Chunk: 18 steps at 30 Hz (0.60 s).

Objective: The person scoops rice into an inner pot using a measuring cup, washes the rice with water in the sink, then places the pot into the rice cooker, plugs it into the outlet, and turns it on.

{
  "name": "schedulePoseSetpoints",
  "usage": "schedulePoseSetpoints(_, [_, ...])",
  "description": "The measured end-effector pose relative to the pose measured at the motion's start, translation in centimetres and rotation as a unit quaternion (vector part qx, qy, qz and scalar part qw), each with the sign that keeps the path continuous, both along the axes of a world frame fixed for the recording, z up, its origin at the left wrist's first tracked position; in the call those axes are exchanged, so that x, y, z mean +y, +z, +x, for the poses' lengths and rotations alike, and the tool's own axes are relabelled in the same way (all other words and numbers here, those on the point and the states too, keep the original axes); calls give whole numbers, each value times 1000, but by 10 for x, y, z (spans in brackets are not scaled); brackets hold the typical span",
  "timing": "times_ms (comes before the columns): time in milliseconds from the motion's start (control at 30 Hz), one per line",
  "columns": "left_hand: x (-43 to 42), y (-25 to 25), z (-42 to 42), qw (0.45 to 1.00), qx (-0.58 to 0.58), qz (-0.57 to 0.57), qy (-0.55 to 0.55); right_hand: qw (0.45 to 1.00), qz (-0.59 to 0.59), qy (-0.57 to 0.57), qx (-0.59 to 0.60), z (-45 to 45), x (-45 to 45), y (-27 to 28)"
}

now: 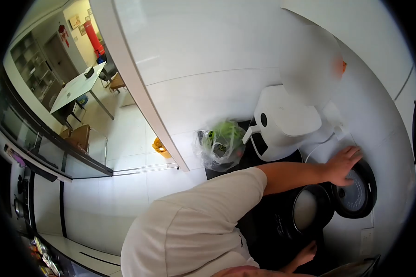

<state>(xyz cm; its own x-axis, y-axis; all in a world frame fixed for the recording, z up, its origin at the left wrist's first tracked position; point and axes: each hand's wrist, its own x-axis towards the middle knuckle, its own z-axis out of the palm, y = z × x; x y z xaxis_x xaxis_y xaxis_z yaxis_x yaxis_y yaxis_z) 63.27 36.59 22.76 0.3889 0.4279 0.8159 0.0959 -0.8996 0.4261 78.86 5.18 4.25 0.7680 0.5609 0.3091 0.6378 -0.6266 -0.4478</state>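
Note:
A black rice cooker [326,203] stands on the dark surface with its lid [369,189] raised. Pale, whitish contents [305,210] show in its round opening. My left hand [344,166] reaches across to the lid, its thumb against the grey inner side and its fingers at the edge. Low in the view, my right hand [305,254] is near the cooker's front with its fingers curled in. Whatever it may hold is hidden.
Behind my left arm stands a white air fryer [289,120]. Beside it lies a clear plastic bag [219,145] of green vegetables. A cable [320,145] runs to a wall socket [339,131]. A doorway at left shows a table [78,85] and a chair [81,136].

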Motion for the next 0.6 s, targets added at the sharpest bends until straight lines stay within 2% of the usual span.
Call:
schedulePoseSetpoints(33, [-1, 7, 10, 999, -10, 49, 0, 1000, 13, -12, 12, 1, -16, -8])
schedulePoseSetpoints(133, [8, -3, 52, 993, 102, 24, -63, 998, 36, -29, 43, -10, -58, -26])
schedulePoseSetpoints(200, [3, -4, 59, 996, 70, 23, -47, 997, 52, -37, 50, -15, -86, -40])
schedulePoseSetpoints(233, [-1, 0, 60, 997, 55, 21, -47, 996, 44, -61, 43, -35, -94, -29])
schedulePoseSetpoints(300, [-8, 15, 48, 993, 98, -3, -60, 984, 36, -133, 112, -50, -111, -33])
schedulePoseSetpoints(333, [-20, 16, 43, 997, 39, 63, -37, 986, 42, -112, 116, -50, -125, -46])
schedulePoseSetpoints(367, [-27, 13, 31, 994, 70, 62, -59, 987, 48, -96, 123, -49, -139, -64])
schedulePoseSetpoints(400, [-32, 13, 19, 986, 121, 45, -106, 982, 89, -95, 136, -54, -145, -67])
schedulePoseSetpoints(433, [-52, 11, 5, 982, 137, -6, -128, 982, 66, -113, 132, -58, -151, -68])
schedulePoseSetpoints(467, [-67, 4, -10, 981, 138, -5, -139, 972, 83, -118, 187, -61, -157, -67])
schedulePoseSetpoints(500, [-81, 0, -25, 978, 148, 9, -150, 975, 71, -131, 164, -65, -161, -67])
schedulePoseSetpoints(533, [-92, -13, -39, 974, 169, 11, -152, 965, 68, -161, 197, -66, -155, -48])
schedulePoseSetpoints(600, [-116, -46, -72, 963, 225, 18, -148, 961, 43, -166, 219, -64, -155, -53])
